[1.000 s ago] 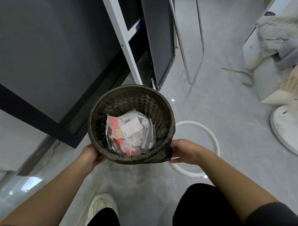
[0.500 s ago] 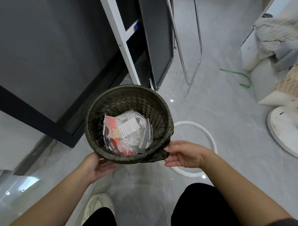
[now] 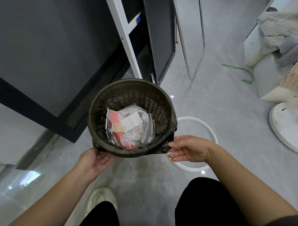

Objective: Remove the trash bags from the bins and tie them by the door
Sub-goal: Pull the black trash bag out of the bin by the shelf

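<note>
- Grey glossy tiled floor carries everything, with a dark grey panel along its left side.
- At the middle stands the round dark perforated plastic bin, lined with a thin dark translucent trash bag whose edge is rolled over the rim; clear wrappers, red packets and a printed receipt lie at the bottom.
- A second ago both hands pressed against the bin's near wall; now the left hand has turned palm-up under the rolled edge at the near-left rim, fingers loosely curled on it.
- Right hand has closed thumb and fingers into a pinch on the bag's edge at the near-right rim and drawn it slightly off.
- That shift suggests the peeling of the liner has begun; the bag is otherwise seated in the bin, and lifting and tying remain.
- Just right of the bin a white plastic ring lies flat on the tiles; farther right, a white round fan base.
</note>
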Available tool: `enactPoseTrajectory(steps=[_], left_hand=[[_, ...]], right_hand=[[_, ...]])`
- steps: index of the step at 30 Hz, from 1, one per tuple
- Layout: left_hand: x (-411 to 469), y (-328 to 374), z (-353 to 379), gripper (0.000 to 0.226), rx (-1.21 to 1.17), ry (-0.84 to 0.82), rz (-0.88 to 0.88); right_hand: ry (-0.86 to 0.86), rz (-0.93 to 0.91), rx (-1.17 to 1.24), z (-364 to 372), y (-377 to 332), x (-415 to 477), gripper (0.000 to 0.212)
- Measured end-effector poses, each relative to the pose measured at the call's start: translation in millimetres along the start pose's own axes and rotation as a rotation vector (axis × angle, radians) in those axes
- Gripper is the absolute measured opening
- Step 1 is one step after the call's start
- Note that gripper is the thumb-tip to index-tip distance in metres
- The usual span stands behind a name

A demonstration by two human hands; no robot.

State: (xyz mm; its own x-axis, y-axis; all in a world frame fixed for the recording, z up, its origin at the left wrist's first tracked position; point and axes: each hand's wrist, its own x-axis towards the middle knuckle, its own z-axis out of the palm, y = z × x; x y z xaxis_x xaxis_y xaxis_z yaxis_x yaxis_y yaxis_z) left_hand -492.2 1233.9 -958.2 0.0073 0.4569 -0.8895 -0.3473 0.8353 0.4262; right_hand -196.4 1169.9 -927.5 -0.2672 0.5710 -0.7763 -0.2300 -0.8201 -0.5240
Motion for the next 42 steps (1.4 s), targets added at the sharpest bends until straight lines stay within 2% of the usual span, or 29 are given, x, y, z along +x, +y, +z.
enactPoseTrajectory(steps=[3, 8, 10, 13, 16, 18, 20, 24, 26, 29, 31, 33, 35, 37, 39, 41, 42], left_hand=[[-12, 0, -8, 0.026, -0.048, 0.035, 0.069], [-35, 6, -5, 0.026, 0.069, -0.086, 0.317], [-39, 11, -7, 0.027, 0.096, -0.07, 0.351], [-48, 22, -6, 0.024, 0.005, -0.035, 0.38], [-61, 36, 1, 0.022, -0.089, -0.059, 0.452], [-65, 46, 4, 0.021, -0.074, -0.074, 0.472], [-63, 57, 6, 0.021, 0.036, -0.024, 0.456], [-40, 91, 4, 0.044, 0.421, 0.092, 0.373], [-31, 103, 7, 0.039, 0.608, 0.103, 0.343], [-25, 113, 13, 0.021, 0.778, 0.123, 0.36], [-28, 117, 18, 0.017, 0.763, 0.144, 0.474], [-33, 118, 20, 0.014, 0.714, 0.171, 0.727], [-35, 117, 17, 0.012, 0.705, 0.198, 1.018], [-32, 117, 12, 0.009, 0.765, 0.216, 1.128], [-21, 124, 12, 0.022, 0.89, 0.271, 0.968], [-12, 135, 16, 0.045, 0.996, 0.275, 0.639], [-9, 139, 19, 0.047, 1.004, 0.237, 0.5]], right_hand=[[-0.011, -0.006, -0.003, 3, -2, -4, 0.018], [-0.006, -0.013, 0.061, 8, -7, -11, 0.02], [0.0, -0.013, 0.099, 9, -9, -13, 0.018], [0.013, -0.085, 0.205, 14, -14, -17, 0.01], [0.004, -0.196, 0.276, 19, -20, -22, 0.021], [0.022, -0.201, 0.265, 22, -22, -22, 0.024], [0.135, -0.149, 0.197, 22, -23, -17, 0.034], [0.463, -0.078, 0.078, 13, -35, -7, 0.045], [0.536, -0.081, -0.026, 14, -45, 0, 0.049], [0.618, -0.146, -0.163, 22, -58, 10, 0.028], [0.637, -0.226, -0.15, 23, -63, 13, 0.013], [0.679, -0.328, -0.096, 21, -64, 14, 0.01], [0.736, -0.332, -0.106, 17, -62, 16, 0.016], [0.706, -0.187, -0.158, 15, -61, 18, 0.036], [0.599, -0.056, -0.167, 12, -61, 24, 0.047], [0.569, -0.049, -0.15, 9, -59, 31, 0.038], [0.588, -0.07, -0.151, 8, -59, 32, 0.03]])
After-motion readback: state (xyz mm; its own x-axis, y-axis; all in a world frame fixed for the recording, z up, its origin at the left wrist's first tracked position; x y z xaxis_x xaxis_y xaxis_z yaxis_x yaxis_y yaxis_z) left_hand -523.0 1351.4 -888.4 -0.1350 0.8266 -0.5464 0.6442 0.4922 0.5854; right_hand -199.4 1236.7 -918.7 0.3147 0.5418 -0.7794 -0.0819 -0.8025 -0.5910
